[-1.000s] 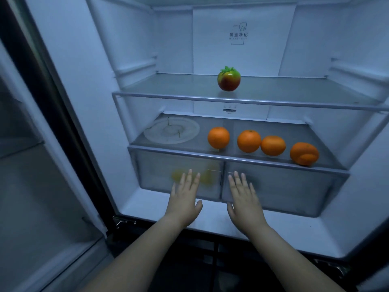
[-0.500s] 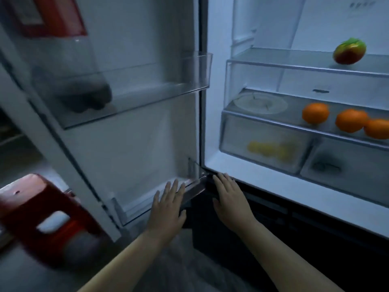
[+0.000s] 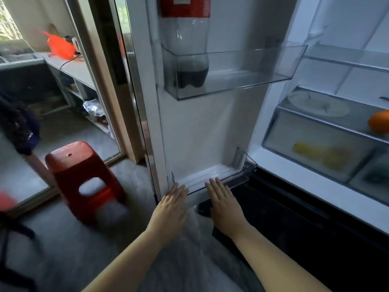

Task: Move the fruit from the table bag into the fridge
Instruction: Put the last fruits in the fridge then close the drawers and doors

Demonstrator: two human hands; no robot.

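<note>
Both your hands are empty and spread flat, fingers straight: the left hand [image 3: 171, 209] and the right hand [image 3: 225, 205] hover side by side at the lower edge of the open fridge door [image 3: 202, 133]; whether the fingertips touch it cannot be told. The only fruit visible is inside the fridge [image 3: 261, 114]: one orange [image 3: 380, 122] on a shelf at the far right, and something yellow behind the drawer front [image 3: 315, 148] beneath it. An orange bag [image 3: 61, 47] sits on the far-left table [image 3: 73, 68], well apart from you; its contents cannot be seen. Risks as judged: turning left with the door open, you could clip its near corner or the red stool [image 3: 84, 182] just left of it. A knock to the door may topple the bottle [image 3: 185, 45] in its door tray [image 3: 231, 74]. Open floor lies near you, between stool and door.
</note>
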